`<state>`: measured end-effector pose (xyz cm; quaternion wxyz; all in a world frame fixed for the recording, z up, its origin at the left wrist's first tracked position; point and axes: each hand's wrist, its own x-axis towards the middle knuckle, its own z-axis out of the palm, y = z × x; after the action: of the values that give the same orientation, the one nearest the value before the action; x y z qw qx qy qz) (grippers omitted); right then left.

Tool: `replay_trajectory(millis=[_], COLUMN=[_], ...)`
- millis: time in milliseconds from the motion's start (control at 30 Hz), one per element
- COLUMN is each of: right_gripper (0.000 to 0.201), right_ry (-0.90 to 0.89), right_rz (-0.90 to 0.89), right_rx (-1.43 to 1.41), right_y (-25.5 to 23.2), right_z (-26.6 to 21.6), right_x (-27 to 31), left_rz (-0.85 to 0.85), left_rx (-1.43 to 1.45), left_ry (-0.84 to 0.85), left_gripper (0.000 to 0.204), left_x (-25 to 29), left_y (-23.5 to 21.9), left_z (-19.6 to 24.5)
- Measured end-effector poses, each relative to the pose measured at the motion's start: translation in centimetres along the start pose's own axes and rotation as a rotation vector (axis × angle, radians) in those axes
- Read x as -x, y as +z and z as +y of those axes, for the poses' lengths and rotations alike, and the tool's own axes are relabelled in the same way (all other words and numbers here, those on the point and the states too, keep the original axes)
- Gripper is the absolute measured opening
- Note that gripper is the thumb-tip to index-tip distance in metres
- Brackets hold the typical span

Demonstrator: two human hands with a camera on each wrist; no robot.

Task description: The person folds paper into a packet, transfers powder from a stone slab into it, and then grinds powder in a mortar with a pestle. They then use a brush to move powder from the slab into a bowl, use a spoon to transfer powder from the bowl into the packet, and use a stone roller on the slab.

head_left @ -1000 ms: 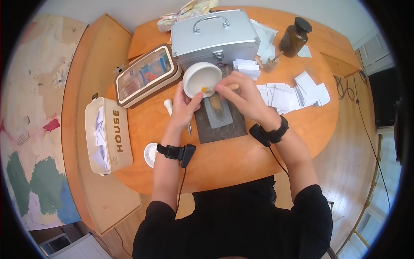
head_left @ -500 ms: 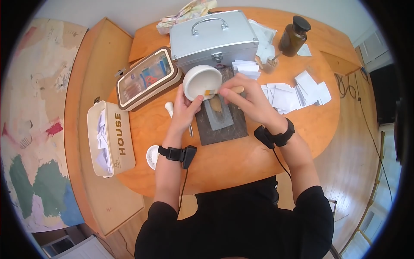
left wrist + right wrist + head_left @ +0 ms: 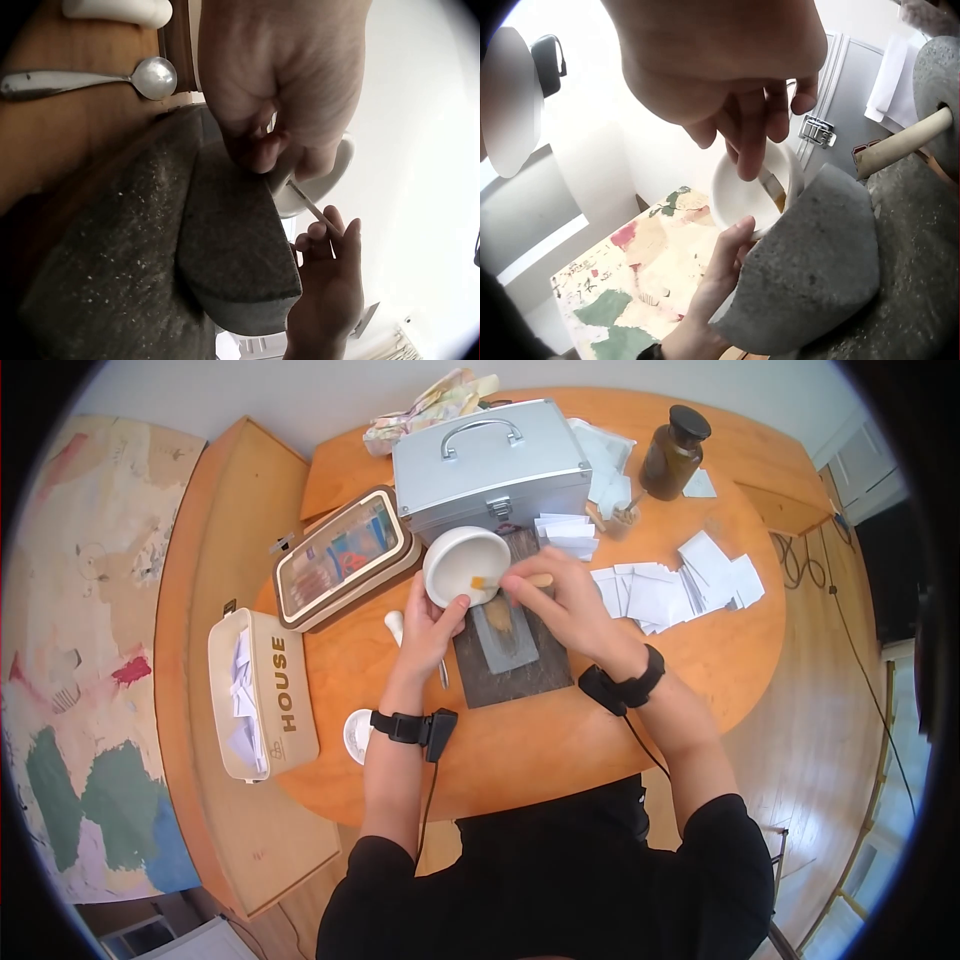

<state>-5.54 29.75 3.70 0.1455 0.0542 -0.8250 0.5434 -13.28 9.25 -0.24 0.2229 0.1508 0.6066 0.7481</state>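
Note:
My left hand [image 3: 432, 628] grips a white bowl [image 3: 458, 562] by its near rim, thumb over the edge, with its mouth tilted toward me. My right hand [image 3: 572, 600] pinches a small flat brush [image 3: 771, 185] with a light wooden handle. Its orange bristles [image 3: 478, 583] are inside the bowl, near the lower wall. Just below the bowl is a grey stone grinding trough [image 3: 232, 240] on a dark stone base [image 3: 530, 680]. Light brown powder [image 3: 500, 618] lies in its hollow.
Left of the base lie a white pestle [image 3: 394, 626] and a metal spoon [image 3: 154, 79]. A silver case [image 3: 490, 460] stands behind the bowl. A stone wheel with a wooden handle [image 3: 904, 142] and folded white papers [image 3: 655, 595] are to the right. A brown bottle [image 3: 672, 455] stands behind them.
The brush bristles have shifted slightly inside the bowl. My left hand still holds the bowl tilted, and the head view has moved a little.

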Motion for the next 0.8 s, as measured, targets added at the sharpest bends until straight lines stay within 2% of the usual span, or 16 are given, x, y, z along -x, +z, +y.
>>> replay_trajectory(millis=[67, 167, 267, 367, 467, 567, 667, 800], right_gripper=[0.019, 0.021, 0.022, 0.023, 0.023, 0.023, 0.023, 0.022], right_ry=[0.103, -0.005, 0.041, -0.074, 0.039, 0.031, 0.078, 0.11], right_rz=[-0.01, 0.068, 0.121, 0.06, 0.065, 0.138, 0.079, 0.099], right_rx=[-0.059, -0.121, -0.22, 0.012, -0.097, -0.073, -0.131, -0.171], right_y=[-0.4, -0.7, 0.3, -0.4, -0.6, -0.2, -0.5, -0.6], right_z=[-0.6, -0.9, -0.4, -0.2, -1.0, -0.7, -0.9, -1.3], right_x=[0.6, 0.4, 0.0, 0.5, 1.1, 0.6, 1.2, 0.9], left_rz=[0.002, -0.007, -0.014, -0.015, -0.026, -0.031, -0.018, -0.018], left_rx=[0.004, -0.004, -0.006, -0.026, -0.017, -0.008, -0.018, -0.008], left_ry=[0.003, 0.001, -0.002, 0.014, 0.012, -0.004, 0.017, 0.005], left_gripper=[0.043, 0.044, 0.044, 0.044, 0.045, 0.045, 0.043, 0.043], left_x=[0.1, 0.1, 0.1, 0.0, 0.2, 0.2, 0.0, 0.2], left_y=[-0.1, -0.2, -0.2, -0.1, -0.3, -0.4, -0.2, -0.1], left_z=[-0.1, -0.2, -0.1, 0.1, -0.1, -0.1, 0.1, -0.1])
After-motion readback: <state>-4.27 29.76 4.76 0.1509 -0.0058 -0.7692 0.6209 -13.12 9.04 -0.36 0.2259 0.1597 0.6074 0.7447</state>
